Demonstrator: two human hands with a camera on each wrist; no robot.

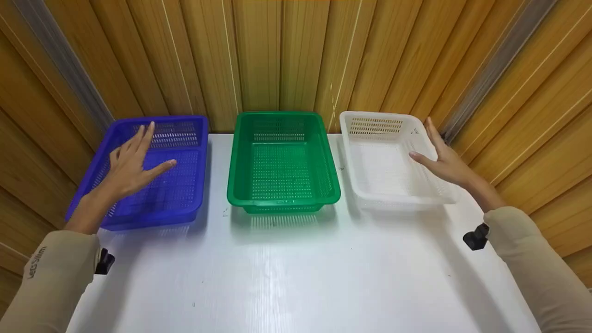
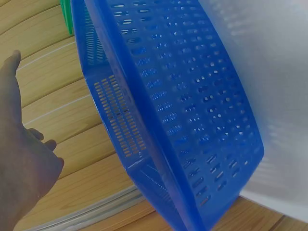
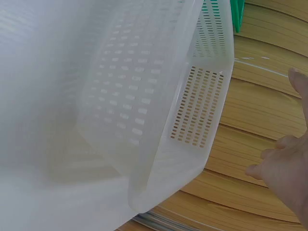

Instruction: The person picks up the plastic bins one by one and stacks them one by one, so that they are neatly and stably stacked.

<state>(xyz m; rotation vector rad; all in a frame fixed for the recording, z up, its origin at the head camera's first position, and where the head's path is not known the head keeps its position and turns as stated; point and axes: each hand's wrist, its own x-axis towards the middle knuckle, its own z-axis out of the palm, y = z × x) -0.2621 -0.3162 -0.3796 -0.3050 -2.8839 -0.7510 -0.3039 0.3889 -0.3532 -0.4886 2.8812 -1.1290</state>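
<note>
Three perforated plastic baskets stand in a row on a white table. My left hand (image 1: 132,169), fingers extended and thumb spread, hovers over the blue basket (image 1: 201,175) at the left. In the left wrist view that hand (image 2: 24,154) is apart from the blue basket's rim (image 2: 139,110) and holds nothing. At the right, my right hand (image 1: 446,162) is by the right side of the white basket (image 1: 379,200), thumb reaching over it. The right wrist view shows this hand (image 3: 286,163) apart from the white basket (image 3: 159,120), also holding nothing. Between them sits the green basket (image 1: 284,202).
A wood-patterned panel wall (image 1: 259,60) rises directly behind the baskets, with side walls angling in at left and right. Grey corner strips (image 1: 499,69) run up the joints. The white tabletop (image 1: 277,273) extends in front of the baskets. A small black device sits at each sleeve cuff.
</note>
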